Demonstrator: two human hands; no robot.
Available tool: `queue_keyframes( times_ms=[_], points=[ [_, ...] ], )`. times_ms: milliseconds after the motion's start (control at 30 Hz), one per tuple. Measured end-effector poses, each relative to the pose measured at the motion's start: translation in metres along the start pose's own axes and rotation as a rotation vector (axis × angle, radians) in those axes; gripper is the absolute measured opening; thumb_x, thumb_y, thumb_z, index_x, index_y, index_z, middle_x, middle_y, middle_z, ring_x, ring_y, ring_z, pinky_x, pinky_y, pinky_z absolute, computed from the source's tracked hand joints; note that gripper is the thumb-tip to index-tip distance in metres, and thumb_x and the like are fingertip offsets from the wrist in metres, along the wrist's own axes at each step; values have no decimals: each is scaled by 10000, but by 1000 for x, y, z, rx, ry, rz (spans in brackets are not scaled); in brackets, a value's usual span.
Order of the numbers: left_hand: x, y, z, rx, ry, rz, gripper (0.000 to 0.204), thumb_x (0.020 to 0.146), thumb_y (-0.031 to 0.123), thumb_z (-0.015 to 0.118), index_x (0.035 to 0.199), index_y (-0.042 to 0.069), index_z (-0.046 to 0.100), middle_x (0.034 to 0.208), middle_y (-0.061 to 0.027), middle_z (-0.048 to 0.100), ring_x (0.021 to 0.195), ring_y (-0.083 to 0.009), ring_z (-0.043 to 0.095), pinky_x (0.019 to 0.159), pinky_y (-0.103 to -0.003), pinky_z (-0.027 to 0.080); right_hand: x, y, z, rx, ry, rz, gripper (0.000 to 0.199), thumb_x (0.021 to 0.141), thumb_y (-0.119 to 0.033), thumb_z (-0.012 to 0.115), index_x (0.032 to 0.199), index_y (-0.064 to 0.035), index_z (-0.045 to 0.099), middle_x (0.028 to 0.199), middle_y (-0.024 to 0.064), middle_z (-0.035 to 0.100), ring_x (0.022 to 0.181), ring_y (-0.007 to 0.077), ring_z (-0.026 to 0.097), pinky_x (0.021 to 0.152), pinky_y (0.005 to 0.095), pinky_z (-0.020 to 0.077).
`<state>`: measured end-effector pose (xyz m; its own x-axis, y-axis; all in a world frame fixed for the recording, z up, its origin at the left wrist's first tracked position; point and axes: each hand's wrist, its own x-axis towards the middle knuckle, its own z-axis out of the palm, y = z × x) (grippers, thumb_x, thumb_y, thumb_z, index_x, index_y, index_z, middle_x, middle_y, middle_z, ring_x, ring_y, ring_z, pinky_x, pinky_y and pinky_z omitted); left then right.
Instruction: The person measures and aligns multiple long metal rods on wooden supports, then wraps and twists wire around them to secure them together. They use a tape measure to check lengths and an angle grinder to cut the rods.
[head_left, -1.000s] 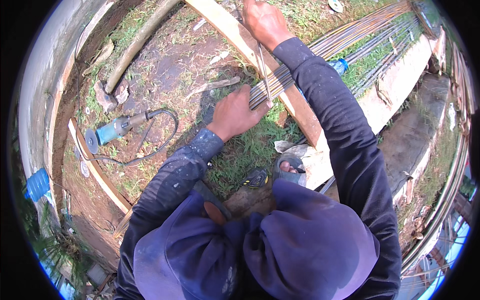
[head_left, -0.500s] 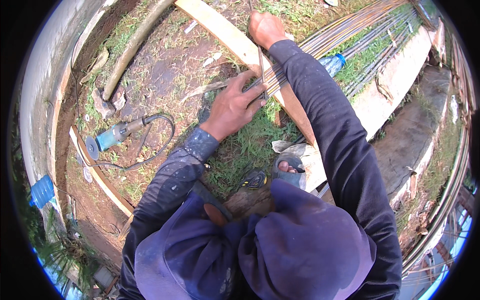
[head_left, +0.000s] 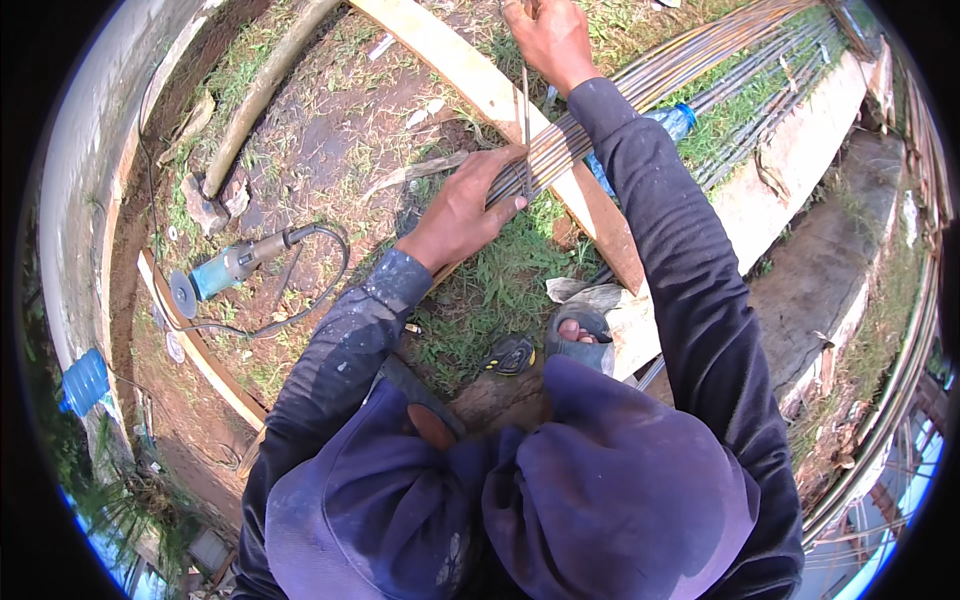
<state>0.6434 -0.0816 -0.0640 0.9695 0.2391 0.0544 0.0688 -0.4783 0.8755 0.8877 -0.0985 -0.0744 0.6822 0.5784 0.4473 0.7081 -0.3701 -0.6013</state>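
Note:
A bundle of thin steel bars [head_left: 560, 145] runs from the upper right down to my left hand [head_left: 462, 208]. That hand is closed around the bars near their lower-left end, its thumb along the near side. Across the bundle, just beyond my left fingers, lies a thin metal rod [head_left: 526, 110]. My right hand [head_left: 555, 42] is at the top edge with its fingers pinched at the rod's far end; the fingertips are partly cut off by the frame. Under the bars a wooden plank [head_left: 490, 90] lies crosswise.
An angle grinder [head_left: 225, 268] with its cord rests on the ground at left, near a wooden pole [head_left: 265, 100]. A tape measure [head_left: 510, 355] lies by my sandalled foot [head_left: 578, 335]. A blue plastic bottle [head_left: 675, 120] sits beside the bars. A long board [head_left: 770, 200] stretches along the right.
My right hand has moved up and slightly right, towards the rod's far end. My left hand has shifted a little down and left, its fingers closing further round the bars.

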Motion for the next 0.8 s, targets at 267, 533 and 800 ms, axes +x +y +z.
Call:
queue_keyframes(
  times_ms=[267, 533, 800],
  points=[
    [3, -8, 5, -54, 42, -70, 377, 919, 91, 675, 1276, 27, 570, 1187, -197, 683, 1141, -344, 662, 993, -425, 503, 2, -14, 13, -35, 79, -250, 365, 863, -114, 612, 1182, 59, 577, 783, 243, 667, 689, 406, 659, 624, 515, 511],
    [4, -2, 3, -37, 41, -138, 386, 912, 137, 729, 1263, 26, 612, 1196, -163, 696, 1113, -281, 684, 982, -387, 512, 3, -16, 18, -188, -150, -182, 421, 873, -108, 579, 1252, 65, 520, 726, 267, 645, 614, 421, 634, 573, 533, 494],
    [4, -14, 9, -181, 78, -182, 303, 882, 237, 764, 1066, -1, 729, 1153, -169, 704, 1059, -332, 680, 938, -410, 510, -7, -13, 20, -11, 48, -217, 168, 894, -72, 551, 1016, 19, 623, 700, 233, 605, 638, 443, 588, 563, 522, 452]
  ],
)
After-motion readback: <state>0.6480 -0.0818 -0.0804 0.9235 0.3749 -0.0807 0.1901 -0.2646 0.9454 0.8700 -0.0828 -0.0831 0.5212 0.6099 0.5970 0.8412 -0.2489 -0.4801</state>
